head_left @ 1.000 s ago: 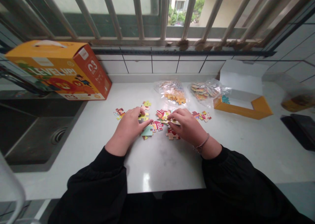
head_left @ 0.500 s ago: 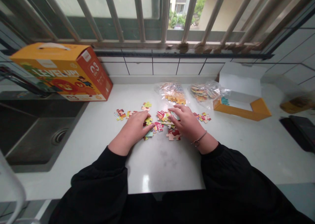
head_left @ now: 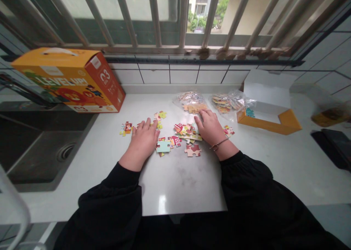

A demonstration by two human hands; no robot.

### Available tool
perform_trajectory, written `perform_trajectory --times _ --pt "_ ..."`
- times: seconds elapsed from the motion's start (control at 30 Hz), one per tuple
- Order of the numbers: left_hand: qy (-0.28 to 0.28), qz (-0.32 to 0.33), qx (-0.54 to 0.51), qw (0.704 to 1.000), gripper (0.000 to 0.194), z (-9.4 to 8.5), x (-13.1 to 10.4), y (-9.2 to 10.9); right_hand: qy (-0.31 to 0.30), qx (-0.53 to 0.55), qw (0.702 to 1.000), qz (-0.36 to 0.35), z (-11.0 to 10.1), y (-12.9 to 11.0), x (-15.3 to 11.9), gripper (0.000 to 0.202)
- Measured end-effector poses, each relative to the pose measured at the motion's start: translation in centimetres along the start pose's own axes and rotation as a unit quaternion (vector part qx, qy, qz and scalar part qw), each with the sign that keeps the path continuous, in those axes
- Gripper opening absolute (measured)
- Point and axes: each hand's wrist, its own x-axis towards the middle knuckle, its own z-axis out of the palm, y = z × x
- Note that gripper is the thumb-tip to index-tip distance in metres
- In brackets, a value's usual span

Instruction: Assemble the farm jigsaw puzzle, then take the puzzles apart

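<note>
My left hand (head_left: 144, 140) lies flat with its fingers spread over jigsaw puzzle pieces on the countertop. A piece with a child's picture (head_left: 127, 127) sticks out to its left, and a yellow-green piece (head_left: 160, 115) sits beyond its fingertips. Beside my left thumb is a pale green piece (head_left: 163, 146). My right hand (head_left: 208, 125) rests with fingers apart to the right of a loose heap of puzzle pieces (head_left: 184, 128), its fingertips by the front of a clear bag of pieces (head_left: 191, 100). A brown-and-pink piece (head_left: 193, 150) lies closer to me. What is under both palms is hidden.
A second bag of pieces (head_left: 229, 100) stands beside an open orange box (head_left: 270, 122) with a white lid. At the left are a large orange carton (head_left: 68, 79) and a dark sink (head_left: 41, 155). A black object (head_left: 333, 147) lies at the far right.
My left hand has slid left, pushing several pieces left and uncovering the pale green one. My right hand has moved slightly right and farther away, off the heap's edge.
</note>
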Motion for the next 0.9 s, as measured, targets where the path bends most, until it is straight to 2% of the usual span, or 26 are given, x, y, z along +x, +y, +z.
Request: perform_trajectory --times 0.1,0.17,0.27,0.33,0.37,0.43,0.5,0.57,0.67,0.77,0.9 --pt "-0.013 -0.021 0.014 1.000 0.059 -0.4 0.2 0.1 0.025 -0.013 0.999 0.026 0.2 0.7 0.7 0.054" --pt "0.000 -0.007 -0.008 1.000 0.058 -0.8 0.3 0.4 0.054 -0.021 0.998 0.037 -0.1 0.8 0.7 0.054" --pt "0.009 0.077 -0.074 0.994 0.053 -1.3 0.3 1.0 0.106 -0.019 0.994 0.027 -1.2 0.1 0.4 0.046" --pt "-0.010 0.152 -0.116 0.981 0.049 -1.5 0.1 1.8 0.117 -0.002 0.993 -0.003 -2.1 -0.8 0.0 0.034" --pt "-0.024 0.183 -0.130 0.974 0.048 -1.5 -0.1 2.2 0.104 0.011 0.994 -0.027 -2.4 -1.3 -0.2 0.030" --pt "-0.053 0.225 -0.145 0.962 0.048 -1.3 -0.5 3.2 0.035 0.046 0.994 -0.097 -2.8 -2.1 -0.5 0.032" --pt "-0.083 0.240 -0.143 0.957 0.050 -0.9 -0.9 4.2 -0.052 0.077 0.982 -0.165 -2.5 -2.6 -0.7 0.033" --pt "-0.108 0.242 -0.130 0.955 0.053 -0.5 -1.1 4.8 -0.108 0.089 0.971 -0.194 -1.8 -2.6 -0.9 0.029" --pt "-0.116 0.223 -0.105 0.962 0.054 -0.2 -1.1 4.9 -0.150 0.056 0.971 -0.176 -0.6 -2.1 -1.2 0.043" --pt "-0.092 0.179 -0.078 0.976 0.052 -0.4 -1.0 4.5 -0.173 0.002 0.975 -0.137 0.1 -1.6 -1.7 0.060" --pt "-0.064 0.131 -0.036 0.989 0.051 -0.9 -1.0 4.3 -0.188 -0.038 0.978 -0.088 0.3 -1.6 -1.9 0.069"
